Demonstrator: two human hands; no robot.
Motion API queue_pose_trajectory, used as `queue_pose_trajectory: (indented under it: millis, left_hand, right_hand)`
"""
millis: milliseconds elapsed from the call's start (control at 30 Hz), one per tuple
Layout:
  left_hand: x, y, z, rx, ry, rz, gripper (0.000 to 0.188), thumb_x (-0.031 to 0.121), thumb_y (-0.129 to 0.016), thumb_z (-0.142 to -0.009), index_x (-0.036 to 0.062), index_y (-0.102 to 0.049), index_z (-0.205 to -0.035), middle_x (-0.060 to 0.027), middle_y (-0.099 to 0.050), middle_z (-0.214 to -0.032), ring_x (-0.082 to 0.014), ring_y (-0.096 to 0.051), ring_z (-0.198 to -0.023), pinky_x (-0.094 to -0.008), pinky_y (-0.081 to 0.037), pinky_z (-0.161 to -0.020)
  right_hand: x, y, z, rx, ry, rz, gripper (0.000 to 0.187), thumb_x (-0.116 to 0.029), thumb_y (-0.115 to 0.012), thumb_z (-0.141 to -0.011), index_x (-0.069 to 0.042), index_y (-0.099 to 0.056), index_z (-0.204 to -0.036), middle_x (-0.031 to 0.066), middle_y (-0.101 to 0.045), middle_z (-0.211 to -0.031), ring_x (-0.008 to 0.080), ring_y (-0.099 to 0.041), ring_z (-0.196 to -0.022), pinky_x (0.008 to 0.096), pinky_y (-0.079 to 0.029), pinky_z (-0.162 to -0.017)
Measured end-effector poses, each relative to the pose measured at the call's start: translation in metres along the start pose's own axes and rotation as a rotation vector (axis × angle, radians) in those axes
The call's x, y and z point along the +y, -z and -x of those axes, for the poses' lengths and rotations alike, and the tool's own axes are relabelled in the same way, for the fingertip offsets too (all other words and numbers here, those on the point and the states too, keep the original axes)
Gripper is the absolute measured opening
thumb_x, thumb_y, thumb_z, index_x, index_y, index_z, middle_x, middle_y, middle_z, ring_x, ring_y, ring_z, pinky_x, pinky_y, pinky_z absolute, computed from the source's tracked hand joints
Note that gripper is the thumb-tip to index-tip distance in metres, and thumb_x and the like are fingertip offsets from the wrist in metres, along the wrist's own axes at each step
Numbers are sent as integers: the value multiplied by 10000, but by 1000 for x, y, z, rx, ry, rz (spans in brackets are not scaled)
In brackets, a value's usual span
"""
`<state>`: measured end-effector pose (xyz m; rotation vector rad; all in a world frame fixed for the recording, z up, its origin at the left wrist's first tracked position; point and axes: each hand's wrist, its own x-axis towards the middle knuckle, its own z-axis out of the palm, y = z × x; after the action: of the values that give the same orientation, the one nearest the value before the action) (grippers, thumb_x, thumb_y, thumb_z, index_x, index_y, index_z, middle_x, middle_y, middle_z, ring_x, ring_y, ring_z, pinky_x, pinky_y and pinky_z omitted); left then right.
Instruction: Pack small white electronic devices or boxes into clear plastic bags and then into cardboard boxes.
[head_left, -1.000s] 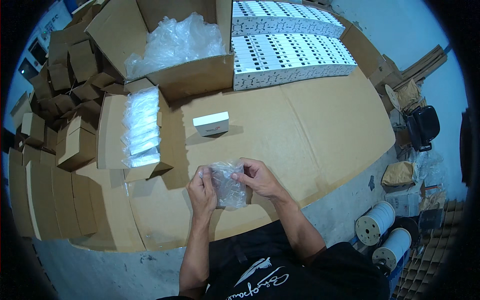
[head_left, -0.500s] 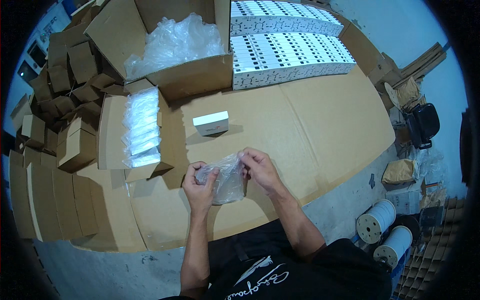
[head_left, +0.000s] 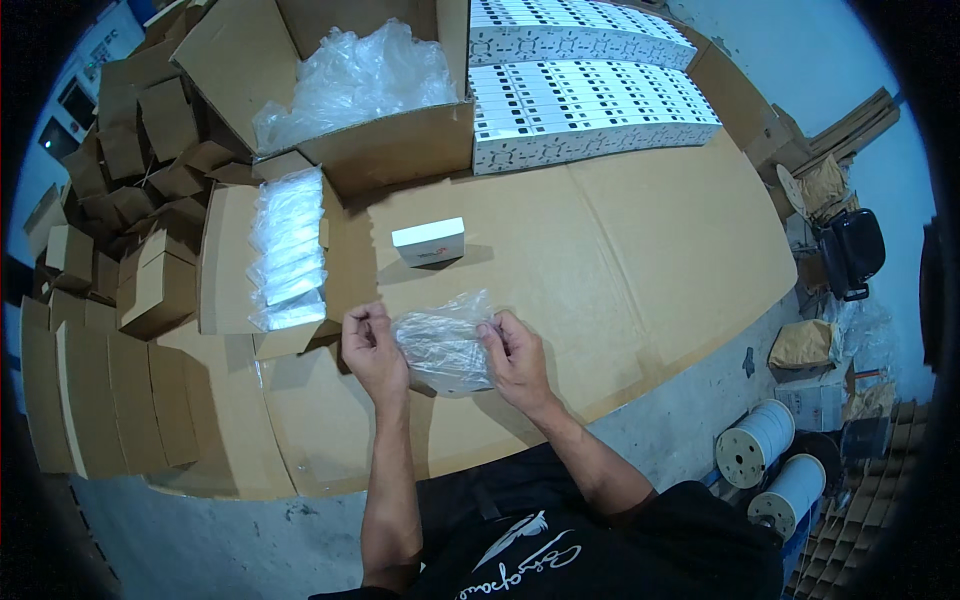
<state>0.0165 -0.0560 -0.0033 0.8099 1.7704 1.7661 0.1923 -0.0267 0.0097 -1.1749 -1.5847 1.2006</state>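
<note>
A clear plastic bag (head_left: 443, 345) is stretched between my two hands, low over the cardboard-covered table. My left hand (head_left: 378, 355) is closed with thumb and fingers pinched at the bag's left edge. On the other side, my right hand (head_left: 518, 362) pinches the bag's right edge between thumb and fingers. Just beyond the bag, a small white box (head_left: 430, 242) stands on the cardboard. To its left sits an open carton (head_left: 228, 255) holding a row of white boxes wrapped in clear plastic (head_left: 290, 240).
A large open carton (head_left: 400, 150) full of loose plastic bags (head_left: 365, 80) stands at the back left. Beside it are stacked rows of white boxes (head_left: 600, 105). Folded brown cartons (head_left: 120, 400) crowd the left side. Cable spools (head_left: 755, 440) lie on the floor at right.
My hands have spread the bag wider, the left moving left and upward. The right hand has come slightly lower. The bag now looks flatter and broader.
</note>
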Motion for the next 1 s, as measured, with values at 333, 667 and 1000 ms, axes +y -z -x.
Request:
queue_pose_trajectory:
  millis: [333,667,1000]
  left_hand:
    - [7,-1,47,-297,62,10,277,132,-800,-903,9,-627,-1081,-38,-696,-964,-104,-646,-860,-258,-536,-758]
    - [7,-1,48,-231,0,96,416,48,-906,-746,24,-621,-1048,-27,-684,-943,-105,-650,-858,-259,-542,-770]
    - [14,-5,45,-134,-77,-62,510,100,-942,-704,8,-610,-1080,-61,-713,-927,-123,-681,-827,-271,-568,-723]
  right_hand:
    - [2,4,-5,3,-107,-203,196,-200,-629,-1030,-9,-653,-993,-15,-607,-731,65,-529,-650,259,-442,-594]
    - [-47,49,-53,-141,562,335,194,-108,-750,-879,-52,-707,-1060,77,-663,-1052,213,-621,-949,355,-513,-864]
    - [-61,45,-62,-435,669,493,166,-102,-784,-806,-69,-658,-909,80,-611,-966,280,-607,-974,400,-483,-893]
